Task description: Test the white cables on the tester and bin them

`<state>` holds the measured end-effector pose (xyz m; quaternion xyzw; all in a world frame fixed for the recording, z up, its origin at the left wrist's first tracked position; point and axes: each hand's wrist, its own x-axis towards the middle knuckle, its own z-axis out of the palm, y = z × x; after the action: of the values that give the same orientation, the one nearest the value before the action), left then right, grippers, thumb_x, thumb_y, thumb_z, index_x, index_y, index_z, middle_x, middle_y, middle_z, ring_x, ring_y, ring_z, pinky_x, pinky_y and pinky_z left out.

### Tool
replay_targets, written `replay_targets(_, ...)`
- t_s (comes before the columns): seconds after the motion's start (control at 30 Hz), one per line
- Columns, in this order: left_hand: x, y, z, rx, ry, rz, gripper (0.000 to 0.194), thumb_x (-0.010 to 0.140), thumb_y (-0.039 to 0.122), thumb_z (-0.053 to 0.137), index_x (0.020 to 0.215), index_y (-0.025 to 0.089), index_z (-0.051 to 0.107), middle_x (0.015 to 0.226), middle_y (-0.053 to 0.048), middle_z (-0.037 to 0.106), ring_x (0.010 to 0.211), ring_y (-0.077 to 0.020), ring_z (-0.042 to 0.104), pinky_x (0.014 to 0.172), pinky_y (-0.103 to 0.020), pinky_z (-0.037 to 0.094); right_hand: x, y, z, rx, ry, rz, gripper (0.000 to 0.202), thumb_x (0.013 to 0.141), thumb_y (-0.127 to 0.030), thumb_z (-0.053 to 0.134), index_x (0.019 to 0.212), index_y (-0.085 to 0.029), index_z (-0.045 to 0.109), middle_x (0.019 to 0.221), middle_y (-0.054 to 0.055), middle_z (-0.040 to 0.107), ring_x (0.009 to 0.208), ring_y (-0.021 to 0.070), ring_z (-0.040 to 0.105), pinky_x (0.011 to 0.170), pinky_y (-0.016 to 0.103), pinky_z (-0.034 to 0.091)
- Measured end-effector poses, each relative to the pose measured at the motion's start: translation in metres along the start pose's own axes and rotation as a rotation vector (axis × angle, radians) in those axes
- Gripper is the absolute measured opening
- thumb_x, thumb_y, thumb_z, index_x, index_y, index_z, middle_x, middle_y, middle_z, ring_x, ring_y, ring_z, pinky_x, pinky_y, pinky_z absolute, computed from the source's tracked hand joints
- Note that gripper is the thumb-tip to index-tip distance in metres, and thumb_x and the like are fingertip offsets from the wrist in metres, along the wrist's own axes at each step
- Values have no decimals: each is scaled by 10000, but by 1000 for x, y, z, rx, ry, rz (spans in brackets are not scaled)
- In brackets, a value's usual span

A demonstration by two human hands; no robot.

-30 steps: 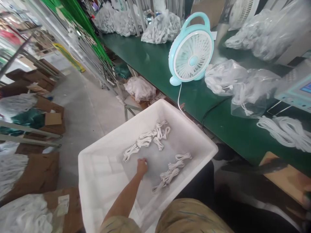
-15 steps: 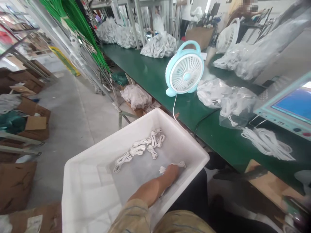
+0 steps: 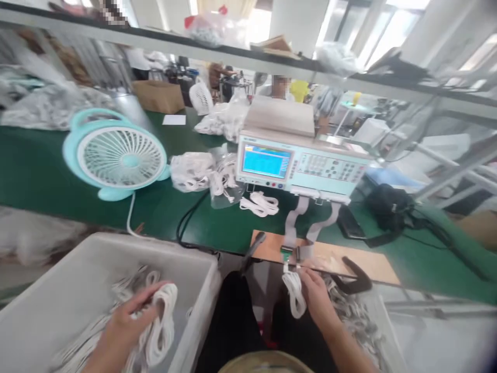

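Note:
My left hand is closed around a looped bundle of white cable, raised above the white plastic bin. More white cable bundles lie inside that bin, partly hidden by the hand. At the bench's front edge, my right hand pinches the upper end of another coiled white cable. This coil hangs down below a small green connector board, its plug end up against the board. Grey ribbon cables run from the board's area to a bench tester with a lit blue screen.
A light-blue fan stands on the green bench at left. Bagged cables and a loose white cable bundle lie before the tester. A wooden board runs along the front edge. Another bin of cables is at lower right.
The view has swung right, from the bin to the tester. Earlier, one hand was down among the bundles in the bin; now both hands show, each holding a white cable.

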<state>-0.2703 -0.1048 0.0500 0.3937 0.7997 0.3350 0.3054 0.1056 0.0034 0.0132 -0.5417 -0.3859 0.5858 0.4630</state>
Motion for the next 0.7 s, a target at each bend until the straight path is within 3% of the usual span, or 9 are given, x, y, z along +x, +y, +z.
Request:
replay_targets(0.07, -16, 44, 29, -126, -274, 76, 372, 710, 380, 597, 1056, 258, 660, 1075, -20, 683, 993, -255, 602, 871, -328, 462, 2, 2, 2, 87, -36, 2, 282, 710, -437, 680, 688, -169, 597, 541, -32, 506, 478, 114, 433, 499, 236, 347)
replay_targets(0.17, -32, 105, 97, -304, -530, 169, 376, 677, 247, 615, 1047, 233, 683, 1133, -40, 660, 998, -247, 599, 901, -316, 443, -1, 0, 5, 112, -39, -12, 307, 713, -434, 667, 635, -166, 539, 506, -57, 429, 460, 90, 355, 471, 217, 277)
replay_targets(0.27, -30, 138, 155, -473, -760, 177, 465, 626, 176, 641, 1090, 180, 659, 1057, -76, 688, 946, -249, 624, 837, -315, 479, -6, -6, 7, 66, -33, -37, 323, 714, -456, 614, 614, -170, 503, 504, -61, 398, 472, 91, 325, 472, 218, 253)
replay_targets(0.37, -29, 143, 183, -547, -892, 95, 507, 597, 211, 691, 1098, 150, 645, 1046, -89, 689, 985, -274, 614, 844, -332, 486, -8, -10, 10, 16, 29, -66, 301, 697, -447, 571, 598, -172, 499, 525, -49, 414, 512, 102, 347, 503, 223, 283)
replay_targets(0.57, -19, 119, 204, -467, -729, -35, 582, 434, 390, 795, 985, 237, 688, 987, -40, 716, 1060, -351, 573, 833, -388, 516, 0, 0, 9, -35, 201, -22, 188, 673, -264, 573, 531, -184, 478, 514, -42, 433, 533, 116, 372, 501, 228, 292)
replay_targets(0.7, -39, 104, 213, -403, -773, -68, 514, 386, 458, 801, 862, 282, 721, 956, -34, 725, 1091, -361, 551, 833, -388, 519, -21, 18, -4, -100, 159, 40, 175, 678, -253, 566, 542, -180, 481, 500, -53, 412, 519, 103, 369, 475, 208, 294)
